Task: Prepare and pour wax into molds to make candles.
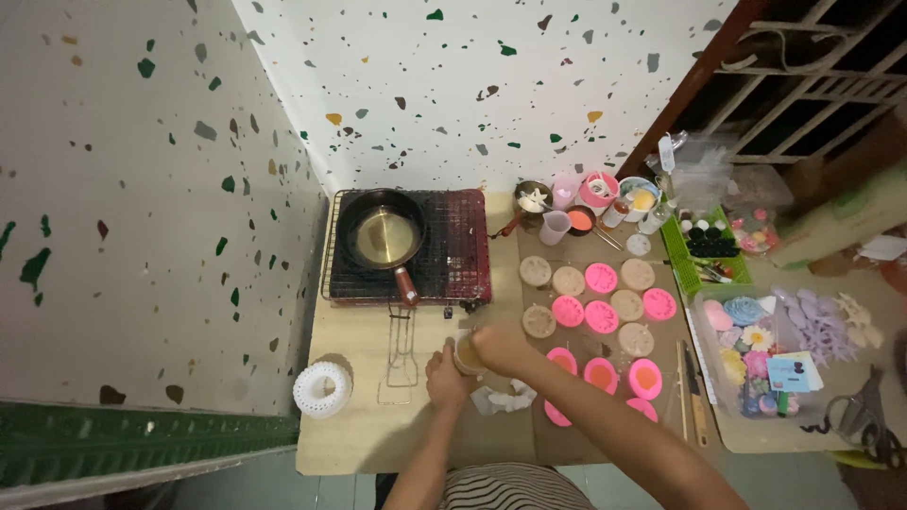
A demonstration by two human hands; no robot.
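Observation:
Both my hands meet at a small clear cup (467, 357) with light brownish contents near the front middle of the low wooden table (359, 444). My left hand (444, 380) grips the cup from the left and below. My right hand (501, 346) covers it from the right and above, fingers curled on the rim. A crumpled white cloth (503, 399) lies just in front of the cup. To the right, several round pink moulds (601, 316) and tan filled moulds (569, 280) sit in rows on brown paper.
A small pan (383, 236) rests on a red portable stove (463, 247) with a wire grill. A folded wire rack (401, 349) and a white ring-shaped object (322, 388) lie at the left. Cups and jars (597, 192), a green basket (704, 247) and a clear box of coloured shapes (756, 354) stand at the right.

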